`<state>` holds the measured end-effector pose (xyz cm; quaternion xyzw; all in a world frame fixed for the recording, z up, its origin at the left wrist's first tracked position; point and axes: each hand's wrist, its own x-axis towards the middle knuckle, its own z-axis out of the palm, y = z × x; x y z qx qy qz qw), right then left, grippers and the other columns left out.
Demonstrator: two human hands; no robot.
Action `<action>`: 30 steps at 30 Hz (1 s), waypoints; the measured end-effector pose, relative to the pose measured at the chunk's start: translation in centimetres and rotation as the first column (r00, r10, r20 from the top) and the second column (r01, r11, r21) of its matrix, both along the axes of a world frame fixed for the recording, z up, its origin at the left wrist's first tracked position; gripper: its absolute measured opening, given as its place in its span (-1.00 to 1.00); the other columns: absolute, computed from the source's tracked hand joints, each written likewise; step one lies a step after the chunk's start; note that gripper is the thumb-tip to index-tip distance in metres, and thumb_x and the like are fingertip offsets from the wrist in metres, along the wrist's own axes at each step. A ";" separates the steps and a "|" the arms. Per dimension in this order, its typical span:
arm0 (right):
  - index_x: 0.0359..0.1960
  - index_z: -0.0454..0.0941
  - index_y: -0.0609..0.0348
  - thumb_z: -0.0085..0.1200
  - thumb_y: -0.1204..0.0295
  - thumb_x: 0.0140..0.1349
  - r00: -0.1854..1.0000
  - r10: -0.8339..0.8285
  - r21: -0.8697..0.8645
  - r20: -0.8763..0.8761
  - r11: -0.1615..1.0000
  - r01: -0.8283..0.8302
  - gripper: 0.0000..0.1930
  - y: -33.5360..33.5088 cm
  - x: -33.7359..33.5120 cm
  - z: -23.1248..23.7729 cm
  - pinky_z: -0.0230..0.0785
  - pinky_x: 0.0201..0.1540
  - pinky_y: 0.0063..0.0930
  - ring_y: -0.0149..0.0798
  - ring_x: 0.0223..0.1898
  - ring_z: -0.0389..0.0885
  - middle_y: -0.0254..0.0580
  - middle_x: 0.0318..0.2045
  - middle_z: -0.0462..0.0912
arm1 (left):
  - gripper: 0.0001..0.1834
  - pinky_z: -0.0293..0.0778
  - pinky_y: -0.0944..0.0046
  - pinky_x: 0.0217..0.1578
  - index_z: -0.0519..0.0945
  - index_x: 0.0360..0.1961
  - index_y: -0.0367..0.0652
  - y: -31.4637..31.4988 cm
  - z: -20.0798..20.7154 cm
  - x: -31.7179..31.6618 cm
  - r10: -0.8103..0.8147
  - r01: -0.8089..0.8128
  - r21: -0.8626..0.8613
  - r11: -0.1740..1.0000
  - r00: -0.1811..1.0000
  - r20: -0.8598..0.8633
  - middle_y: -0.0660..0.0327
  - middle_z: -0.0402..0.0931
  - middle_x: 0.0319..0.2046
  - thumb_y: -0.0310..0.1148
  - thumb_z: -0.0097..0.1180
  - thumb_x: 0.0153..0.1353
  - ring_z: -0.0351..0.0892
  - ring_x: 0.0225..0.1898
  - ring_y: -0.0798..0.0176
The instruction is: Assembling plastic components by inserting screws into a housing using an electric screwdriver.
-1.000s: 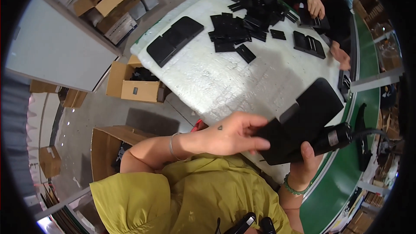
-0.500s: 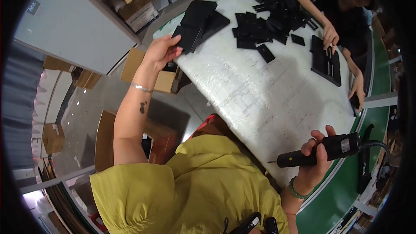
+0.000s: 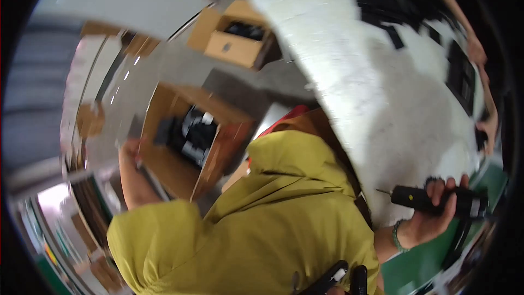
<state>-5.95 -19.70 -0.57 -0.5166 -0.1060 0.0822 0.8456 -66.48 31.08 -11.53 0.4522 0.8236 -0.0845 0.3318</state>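
My right hand [image 3: 428,216] is wrapped round a black electric screwdriver [image 3: 417,199], held over the table's near right side with its thin bit pointing left. My left hand [image 3: 131,152] is low at the left, beside the outer edge of an open cardboard box [image 3: 210,169]. Motion blurs its fingers, and whether it holds anything does not show. Inside that box lie black parts [image 3: 197,134], some with pale patches, and a dark flat piece [image 3: 166,131] by its left wall.
The white-covered table [image 3: 338,71] bears a pile of black flat parts [image 3: 382,3] at its far side. A co-worker's hand [image 3: 476,53] rests by a black panel [image 3: 462,79] at the right. Another open cardboard box [image 3: 234,46] with black contents stands on the floor.
My left hand has left the black panels at the table's far left corner and swung down to the floor box. My view has turned left; the screwdriver stays in my right hand.
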 end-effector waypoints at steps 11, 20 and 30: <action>-0.02 0.25 0.32 0.12 0.49 -0.08 0.981 -0.196 -0.010 -0.013 0.981 0.196 -0.47 -0.3 -3.2 3.1 0.23 -0.50 -0.49 -0.38 -0.65 0.33 -0.26 -0.63 0.40 | -0.84 0.41 0.43 -0.36 0.57 -0.31 -0.28 -16.8 9.2 61.8 -0.877 0.315 0.949 -0.003 -0.457 0.149 0.24 0.47 -0.45 -0.46 0.21 0.07 0.47 -0.38 0.39; -0.03 0.26 0.31 0.11 0.51 -0.03 0.851 -0.525 -0.045 0.010 0.850 0.525 -0.52 -4.3 -6.1 3.9 0.24 -0.51 -0.51 -0.41 -0.64 0.32 -0.29 -0.58 0.37 | -0.10 0.19 0.04 0.15 0.23 0.24 -0.18 -34.0 5.4 81.1 -0.810 -0.012 0.920 -0.393 -0.469 -0.352 -0.04 0.24 0.19 -0.03 0.33 -0.09 0.19 0.19 -0.03; -0.02 0.26 0.31 0.09 0.53 -0.01 0.857 -0.515 0.026 0.006 0.857 0.515 -0.53 -5.8 -4.1 3.3 0.20 -0.52 -0.51 -0.40 -0.65 0.30 -0.28 -0.59 0.36 | -0.21 0.37 0.05 -0.02 0.40 0.08 -0.28 -32.7 2.5 78.1 -0.790 0.185 0.893 -0.411 -0.562 -0.247 -0.16 0.32 0.01 -0.11 0.38 -0.17 0.38 -0.04 -0.17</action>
